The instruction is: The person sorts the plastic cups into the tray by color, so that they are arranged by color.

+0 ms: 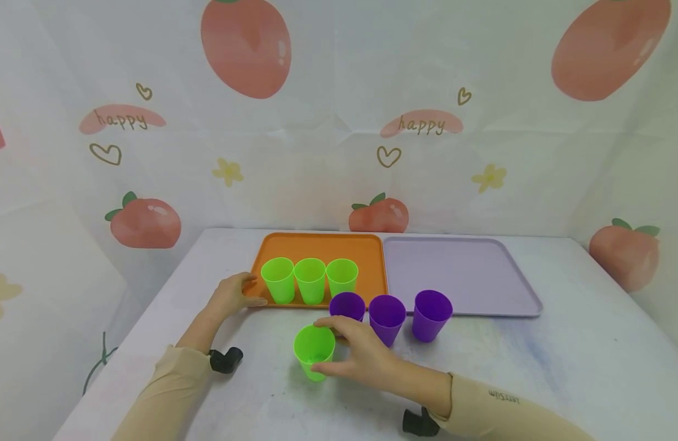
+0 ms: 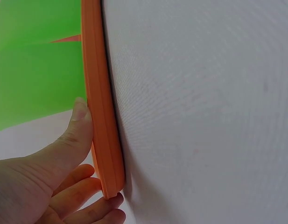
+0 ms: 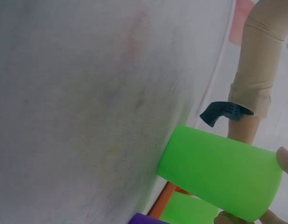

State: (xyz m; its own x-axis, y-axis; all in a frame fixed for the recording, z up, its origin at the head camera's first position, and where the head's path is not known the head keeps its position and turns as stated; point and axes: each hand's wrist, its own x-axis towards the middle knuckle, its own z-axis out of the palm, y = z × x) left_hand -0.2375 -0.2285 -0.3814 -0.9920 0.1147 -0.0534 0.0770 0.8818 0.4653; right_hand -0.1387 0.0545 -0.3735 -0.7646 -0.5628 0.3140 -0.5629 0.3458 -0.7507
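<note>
White backdrop (image 1: 316,171) with fruit print behind a pale desk (image 1: 570,349). Orange tray (image 1: 322,244) on the left, lilac tray (image 1: 454,269) right beside it. Three green cups (image 1: 310,285) stand in a row in the orange tray, along its near side. Three purple cups (image 1: 387,315) sit near the trays' front edges. Left hand (image 1: 232,295) grips the orange tray's near left corner, thumb on the rim. Right hand (image 1: 366,358) grasps another green cup (image 1: 313,348), thumb and fingers around its sides, in front of the orange tray; can't tell if its base touches the desk. Risks: the right hand is just beside the leftmost purple cup, so a sideways swing could knock it over. Left hand tugging the tray could topple the row. Squeezing too hard might flex the held cup if its wall is thin.
</note>
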